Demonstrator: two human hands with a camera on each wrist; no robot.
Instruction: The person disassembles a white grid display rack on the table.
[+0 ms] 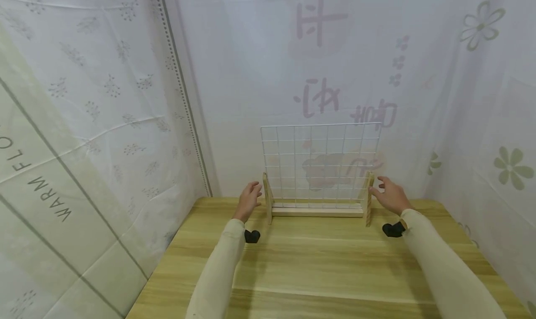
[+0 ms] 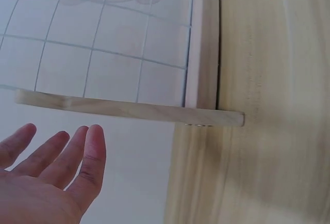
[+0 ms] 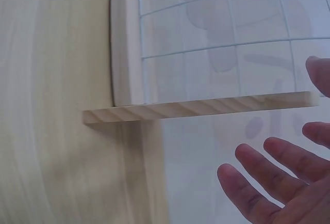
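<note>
A white wire grid panel (image 1: 318,165) stands upright in a wooden stand (image 1: 317,212) near the table's back edge. The left hand (image 1: 248,199) is just outside the stand's left side post (image 1: 268,200), fingers spread and holding nothing. In the left wrist view a gap shows between those fingertips (image 2: 94,136) and the post. On the opposite side, the right hand (image 1: 390,196) is beside the right side post (image 1: 368,200) with its fingers loosely spread. The right wrist view shows its fingers (image 3: 268,175) apart from the post, with nothing in the palm.
The wood-grain table (image 1: 314,263) stretches from the stand toward the person. Printed fabric curtains (image 1: 238,77) hang behind it and along both sides. A black wrist device (image 1: 252,236) shows at the left wrist, another black device (image 1: 392,229) at the right.
</note>
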